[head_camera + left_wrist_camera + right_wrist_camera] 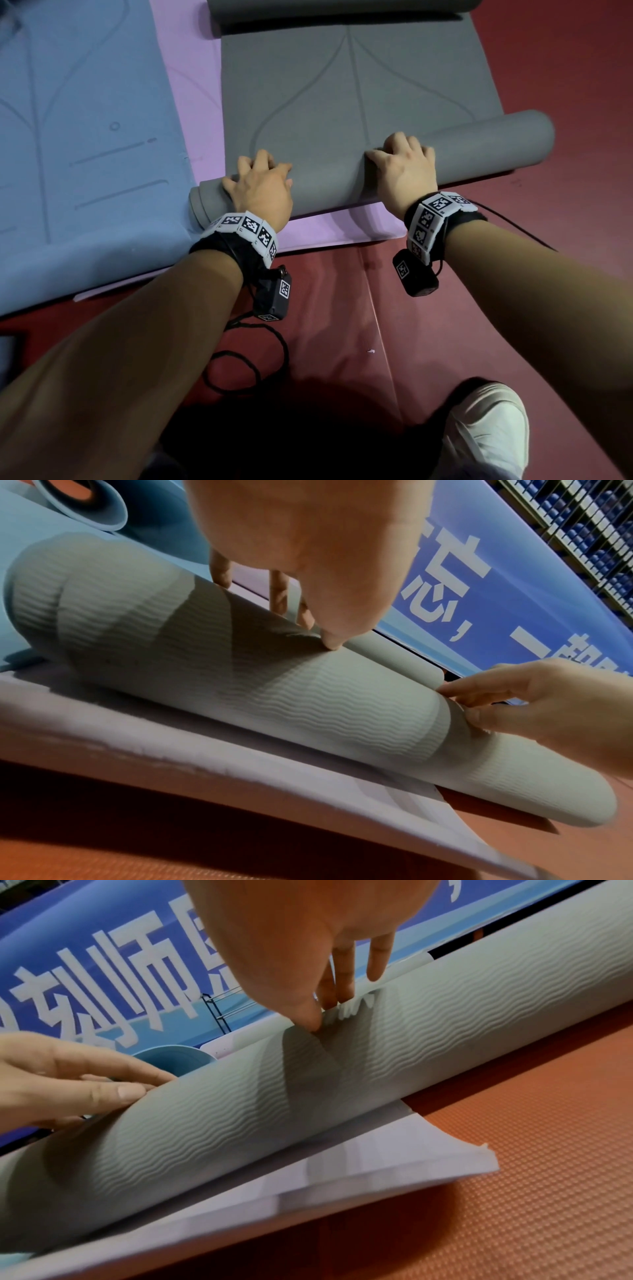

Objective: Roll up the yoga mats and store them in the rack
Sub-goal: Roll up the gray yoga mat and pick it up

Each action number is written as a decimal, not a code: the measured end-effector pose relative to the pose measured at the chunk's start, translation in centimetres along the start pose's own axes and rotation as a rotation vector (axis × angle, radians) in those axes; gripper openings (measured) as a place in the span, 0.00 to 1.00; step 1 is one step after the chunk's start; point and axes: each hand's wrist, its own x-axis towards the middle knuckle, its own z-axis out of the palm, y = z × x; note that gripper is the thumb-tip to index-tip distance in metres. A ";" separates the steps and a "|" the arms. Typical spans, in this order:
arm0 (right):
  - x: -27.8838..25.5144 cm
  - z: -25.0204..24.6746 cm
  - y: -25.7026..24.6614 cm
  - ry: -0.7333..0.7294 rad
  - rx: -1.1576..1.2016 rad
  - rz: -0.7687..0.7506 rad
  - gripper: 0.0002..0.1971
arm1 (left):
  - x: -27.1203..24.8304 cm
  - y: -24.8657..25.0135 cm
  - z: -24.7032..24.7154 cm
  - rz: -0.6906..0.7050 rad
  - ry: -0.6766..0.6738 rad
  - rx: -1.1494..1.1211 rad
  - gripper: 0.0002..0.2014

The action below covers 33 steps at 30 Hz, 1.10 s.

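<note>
A grey yoga mat (359, 89) lies flat on a purple mat (329, 229), its near end wound into a thick roll (479, 144). My left hand (263, 171) lies over the roll's left part, fingers draped past the crest and thumb on the near side. My right hand (400, 154) grips the roll's middle with knuckles raised. In the left wrist view the left hand's thumb (332, 642) presses the ribbed roll (274, 696). The right wrist view has the right hand's thumb (311, 1023) denting the roll (428, 1042), fingers behind the crest.
A blue mat (85, 137) lies flat to the left, its far end curled (85, 507). The grey mat's far end (342, 10) is curled too. Red padded floor (342, 325) surrounds me, with my white shoe (486, 428) and a black cable (246, 359). A thin metal rack (222, 1010) stands far off.
</note>
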 end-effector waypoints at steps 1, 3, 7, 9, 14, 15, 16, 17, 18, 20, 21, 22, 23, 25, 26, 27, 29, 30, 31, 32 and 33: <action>0.2 0.1 -0.1 0.006 0.011 -0.003 0.18 | 0.2 0.0 0.0 -0.001 -0.001 -0.005 0.13; 0.5 0.2 0.0 0.032 0.044 -0.003 0.17 | 0.5 0.2 -0.2 0.000 -0.015 -0.017 0.14; 1.1 0.5 0.1 0.083 0.128 -0.009 0.15 | 0.9 0.3 -0.7 0.001 -0.051 -0.047 0.21; 1.0 1.0 0.0 0.072 0.159 -0.046 0.21 | 0.9 0.1 -0.8 0.004 -0.082 -0.041 0.26; 1.2 1.8 0.2 -0.086 0.084 -0.083 0.42 | 1.8 -0.2 -0.6 0.008 -0.146 0.026 0.38; 1.5 1.7 0.3 -0.109 0.062 -0.082 0.44 | 2.2 -0.2 -0.6 0.005 -0.163 0.038 0.40; 1.8 1.8 0.4 -0.128 0.042 -0.083 0.46 | 2.6 -0.2 -0.6 0.001 -0.178 0.055 0.41; 2.1 1.7 0.5 -0.145 0.021 -0.086 0.47 | 2.9 -0.1 -0.5 -0.004 -0.186 0.077 0.42; 2.4 1.8 0.5 -0.162 0.000 -0.086 0.48 | 3.2 -0.1 -0.4 -0.007 -0.187 0.101 0.43; 3.1 2.0 0.6 -0.179 -0.033 -0.079 0.50 | 3.6 -0.1 -0.1 -0.013 -0.174 0.141 0.44; 3.5 2.1 0.6 -0.180 -0.044 -0.076 0.50 | 3.8 0.0 0.0 -0.017 -0.164 0.157 0.46; 3.7 2.3 0.5 -0.177 -0.055 -0.076 0.50 | 3.9 0.0 0.2 -0.020 -0.152 0.173 0.47; 4.0 2.5 0.5 -0.177 -0.066 -0.075 0.50 | 4.1 0.1 0.3 -0.021 -0.140 0.189 0.48; 4.6 2.7 0.5 -0.174 -0.081 -0.078 0.50 | 4.5 0.1 0.6 -0.016 -0.129 0.213 0.50; 5.0 2.9 0.5 -0.169 -0.086 -0.081 0.50 | 4.7 0.1 0.7 -0.014 -0.129 0.223 0.51; 5.3 3.0 0.5 -0.164 -0.090 -0.083 0.49 | 4.9 0.0 0.7 -0.010 -0.128 0.232 0.53; 6.1 2.9 0.5 -0.165 -0.092 -0.083 0.49 | 5.1 -0.2 0.9 0.000 -0.126 0.241 0.54; 6.6 2.7 0.5 -0.175 -0.087 -0.084 0.49 | 5.1 -0.3 1.1 0.004 -0.120 0.240 0.55; 6.9 2.7 0.4 -0.190 -0.081 -0.084 0.49 | 5.2 -0.4 1.2 0.005 -0.113 0.238 0.54; 7.2 2.5 0.4 -0.201 -0.077 -0.084 0.49 | 5.3 -0.6 1.3 0.005 -0.105 0.234 0.54; 7.3 2.4 0.3 -0.203 -0.077 -0.082 0.49 | 5.4 -0.6 1.4 0.006 -0.100 0.230 0.53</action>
